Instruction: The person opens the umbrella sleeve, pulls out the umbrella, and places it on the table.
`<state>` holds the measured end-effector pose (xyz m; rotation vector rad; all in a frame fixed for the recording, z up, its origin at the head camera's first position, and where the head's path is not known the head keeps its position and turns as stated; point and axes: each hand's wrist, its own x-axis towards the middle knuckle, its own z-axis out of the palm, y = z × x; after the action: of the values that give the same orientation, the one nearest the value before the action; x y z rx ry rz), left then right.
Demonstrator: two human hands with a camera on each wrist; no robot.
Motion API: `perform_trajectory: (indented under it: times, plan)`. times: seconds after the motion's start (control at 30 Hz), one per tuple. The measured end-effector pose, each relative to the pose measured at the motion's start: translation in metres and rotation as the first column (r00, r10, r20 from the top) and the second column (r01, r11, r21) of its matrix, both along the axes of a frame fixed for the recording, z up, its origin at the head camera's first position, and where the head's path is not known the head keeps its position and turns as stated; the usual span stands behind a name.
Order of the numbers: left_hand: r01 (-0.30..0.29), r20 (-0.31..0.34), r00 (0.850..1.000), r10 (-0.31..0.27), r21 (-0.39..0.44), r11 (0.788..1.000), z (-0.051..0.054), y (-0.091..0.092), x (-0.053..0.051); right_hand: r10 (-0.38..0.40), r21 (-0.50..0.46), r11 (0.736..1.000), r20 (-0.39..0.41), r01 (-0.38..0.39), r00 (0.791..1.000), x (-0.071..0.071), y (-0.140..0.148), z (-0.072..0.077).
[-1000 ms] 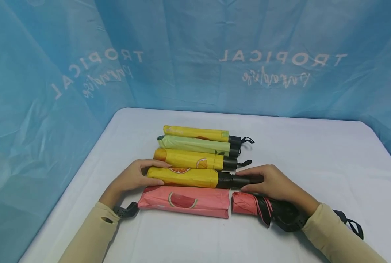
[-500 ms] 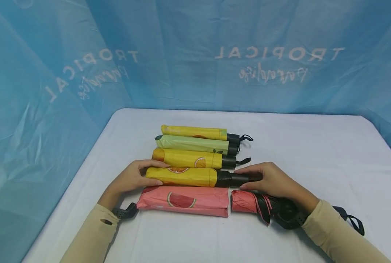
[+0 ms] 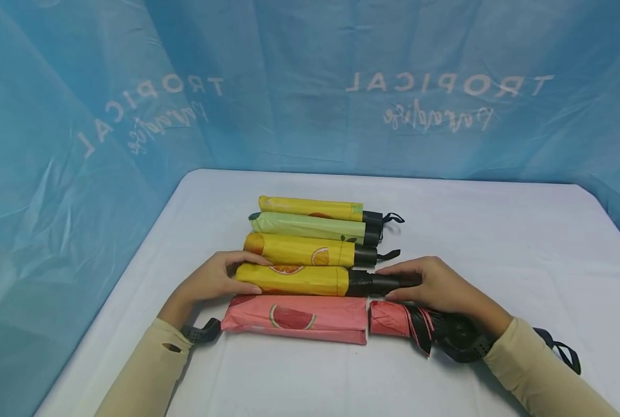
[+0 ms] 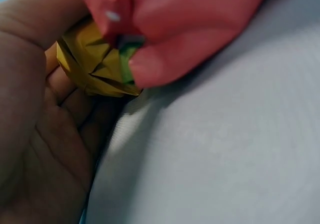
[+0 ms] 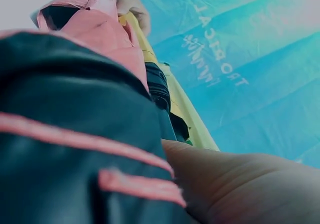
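A folded umbrella in a yellow orange-print sleeve (image 3: 299, 281) lies across the white table. My left hand (image 3: 211, 282) grips its left end between thumb and fingers; in the left wrist view the crumpled yellow sleeve end (image 4: 90, 59) lies against the fingers. At the other end my right hand (image 3: 435, 285) holds the black handle (image 3: 380, 284), its tip hidden by the fingers. Just in front lies a pink watermelon-print sleeve (image 3: 294, 318). A folded pink and black umbrella (image 3: 393, 319) lies bare to its right, partly under my right wrist.
Behind the held umbrella, another yellow umbrella (image 3: 299, 249), a light green one (image 3: 310, 227) and a further yellow one (image 3: 310, 207) lie in a row, handles to the right. A blue printed curtain (image 3: 289, 116) hangs behind and left of the white table (image 3: 497, 231).
Both hands keep their hold on the yellow umbrella, and the umbrellas stay in place. Only the head view has shifted slightly.
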<state>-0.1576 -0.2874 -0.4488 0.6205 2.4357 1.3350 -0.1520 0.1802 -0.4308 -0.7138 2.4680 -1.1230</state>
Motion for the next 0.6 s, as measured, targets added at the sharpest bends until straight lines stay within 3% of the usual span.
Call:
perform_trajectory:
  times: [0.23, 0.6]
  plan:
    - [-0.007, -0.014, 1.000, 0.007, -0.055, 0.998, 0.0017, 0.0028, -0.0009, 0.007, 0.009, 1.000, -0.018, -0.007, 1.000, -0.0013, 0.0079, -0.0006]
    - [-0.010, -0.026, 1.000, 0.008, -0.062, 0.998, 0.0027, 0.0030, 0.0009, 0.008, -0.014, 1.000, -0.003, -0.008, 1.000, -0.0016, 0.0101, -0.0007]
